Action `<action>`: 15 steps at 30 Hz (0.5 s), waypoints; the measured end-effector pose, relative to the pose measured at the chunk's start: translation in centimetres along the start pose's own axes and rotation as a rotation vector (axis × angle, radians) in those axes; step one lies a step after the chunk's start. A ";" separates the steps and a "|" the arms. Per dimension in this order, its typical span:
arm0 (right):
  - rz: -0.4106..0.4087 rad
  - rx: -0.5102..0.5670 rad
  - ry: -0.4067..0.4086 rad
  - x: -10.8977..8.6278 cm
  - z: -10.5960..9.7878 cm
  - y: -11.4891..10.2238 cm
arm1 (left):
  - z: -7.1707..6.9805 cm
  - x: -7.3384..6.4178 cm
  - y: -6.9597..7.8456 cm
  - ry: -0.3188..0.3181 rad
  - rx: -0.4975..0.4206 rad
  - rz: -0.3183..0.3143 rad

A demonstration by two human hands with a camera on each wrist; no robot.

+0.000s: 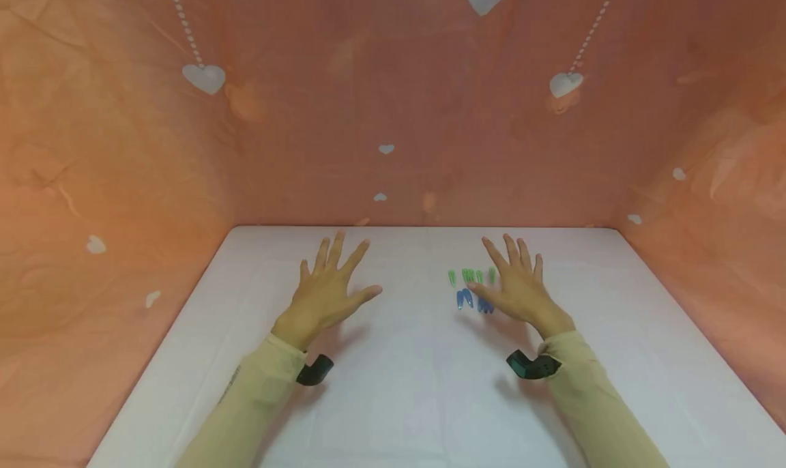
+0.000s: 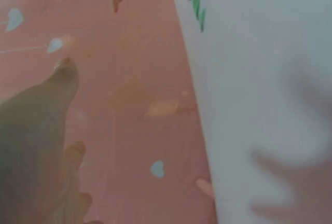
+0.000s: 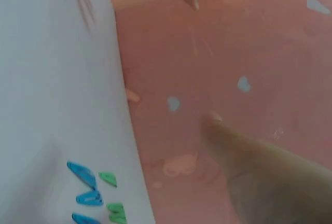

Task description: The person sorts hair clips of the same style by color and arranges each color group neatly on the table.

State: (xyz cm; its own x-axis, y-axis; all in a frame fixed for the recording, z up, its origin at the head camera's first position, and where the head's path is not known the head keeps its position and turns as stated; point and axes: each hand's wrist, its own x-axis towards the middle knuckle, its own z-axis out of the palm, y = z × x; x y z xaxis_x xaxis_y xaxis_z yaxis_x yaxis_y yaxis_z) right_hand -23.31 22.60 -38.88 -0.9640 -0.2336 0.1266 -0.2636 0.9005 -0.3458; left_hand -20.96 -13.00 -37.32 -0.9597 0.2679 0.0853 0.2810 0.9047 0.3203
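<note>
Several green hair clips (image 1: 452, 278) lie in a loose row on the white tabletop, right of the middle. Nearer the person is a row of blue hair clips (image 1: 460, 300). My right hand (image 1: 518, 290) hovers over the right part of both rows with fingers spread, its thumb overlapping them in the head view and hiding some. Off to the left, my left hand (image 1: 325, 294) is held above the table, fingers spread and holding nothing. In the right wrist view, blue clips (image 3: 89, 198) and green clips (image 3: 116, 213) show beside the thumb side of the right hand (image 3: 270, 172).
The white table (image 1: 405, 379) ends at an orange-pink cloth backdrop (image 1: 424, 113) with pale hearts, which also rises on the left and right. Both wrists carry a dark strapped device, such as the right wrist's camera (image 1: 533, 366).
</note>
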 end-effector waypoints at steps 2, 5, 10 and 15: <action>-0.012 0.015 0.000 0.3 0.0 0.5 | 0.3 0.5 0.3 -0.011 -0.007 0.026; -0.031 0.051 -0.006 0.7 0.0 1.1 | 0.8 1.3 0.7 -0.039 -0.030 0.076; -0.051 0.147 -0.045 1.4 0.0 2.3 | 1.9 2.8 1.2 -0.095 -0.114 0.125; -0.036 0.279 -0.072 2.4 0.9 3.8 | 3.4 4.5 1.8 -0.092 -0.196 0.140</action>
State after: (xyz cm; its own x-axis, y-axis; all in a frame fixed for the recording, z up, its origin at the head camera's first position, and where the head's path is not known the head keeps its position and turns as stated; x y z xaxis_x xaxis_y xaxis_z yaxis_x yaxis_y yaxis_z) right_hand -26.69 25.15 -40.71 -0.9511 -0.2980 0.0809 -0.2873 0.7580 -0.5855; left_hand -24.76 -9.01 -39.52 -0.9039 0.4236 0.0584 0.3958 0.7771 0.4893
